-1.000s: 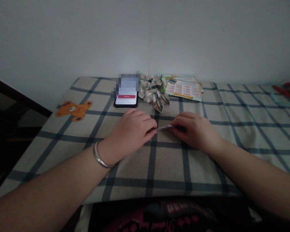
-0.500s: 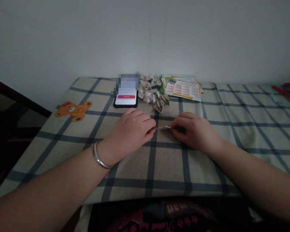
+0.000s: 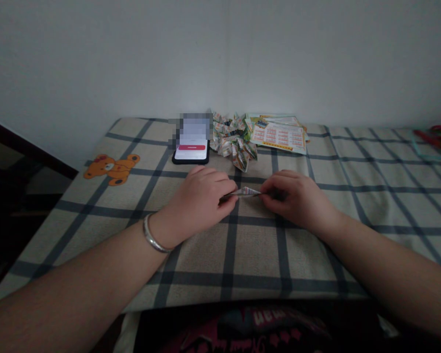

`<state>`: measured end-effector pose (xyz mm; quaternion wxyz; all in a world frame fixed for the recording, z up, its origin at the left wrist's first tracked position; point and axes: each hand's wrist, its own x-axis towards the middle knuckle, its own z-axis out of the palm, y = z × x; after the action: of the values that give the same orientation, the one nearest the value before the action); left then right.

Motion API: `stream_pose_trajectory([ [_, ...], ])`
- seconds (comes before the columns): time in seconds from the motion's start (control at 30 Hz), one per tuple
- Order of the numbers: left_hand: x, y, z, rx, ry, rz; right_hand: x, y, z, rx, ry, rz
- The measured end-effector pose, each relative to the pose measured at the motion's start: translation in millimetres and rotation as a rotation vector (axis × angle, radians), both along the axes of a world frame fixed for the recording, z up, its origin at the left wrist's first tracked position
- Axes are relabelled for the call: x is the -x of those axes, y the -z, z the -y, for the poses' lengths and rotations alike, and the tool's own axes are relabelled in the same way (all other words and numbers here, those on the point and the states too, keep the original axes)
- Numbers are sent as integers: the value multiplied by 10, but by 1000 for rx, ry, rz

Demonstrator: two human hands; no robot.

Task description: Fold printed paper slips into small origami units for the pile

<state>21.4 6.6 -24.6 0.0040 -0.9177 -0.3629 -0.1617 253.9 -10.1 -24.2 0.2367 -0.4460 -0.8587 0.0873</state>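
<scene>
A small folded piece of printed paper (image 3: 247, 191) spans the gap between my two hands, just above the checked tablecloth. My left hand (image 3: 208, 192), with a silver bangle at the wrist, pinches its left end between thumb and fingers. Its right end is pinched by my right hand (image 3: 297, 200). Most of the paper shows as a thin, pointed shape with a raised middle; its ends are hidden in my fingers. Beyond my hands lies a cluster of folded paper pieces (image 3: 235, 142), printed in several colours.
A phone (image 3: 191, 147) with a lit screen lies left of the folded pieces. Flat printed calendar cards (image 3: 279, 136) are stacked to their right. An orange bear figure (image 3: 113, 169) is at the left on the tablecloth (image 3: 257, 255). Red-handled scissors (image 3: 439, 139) lie far right, by the wall.
The folded paper has opened slightly and its middle now stands up in a small peak. My left thumb has parted a little from the fingers. Both hands stay in nearly the same place.
</scene>
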Motion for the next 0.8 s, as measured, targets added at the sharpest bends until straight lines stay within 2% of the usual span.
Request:
stream_pose_trajectory([
  [0.1, -19, 21, -13, 16, 35, 68, 20, 24, 11, 10, 1, -34],
  [0.2, -31, 41, -14, 12, 81, 158, 33, 44, 10, -25, -64, -53],
  [0.3, -43, 53, 3, 22, 73, 226, 40, 51, 3, -50, -94, -110],
  [0.6, -76, 84, -22, 168, 18, 335, 26, 133, -24, 253, 22, -395],
  [0.7, -81, 86, -21, 170, 44, 377, 25, 148, -36, 261, 23, -405],
  [0.8, -76, 80, -17, 175, 82, 412, 35, 125, -33, 195, 10, -349],
])
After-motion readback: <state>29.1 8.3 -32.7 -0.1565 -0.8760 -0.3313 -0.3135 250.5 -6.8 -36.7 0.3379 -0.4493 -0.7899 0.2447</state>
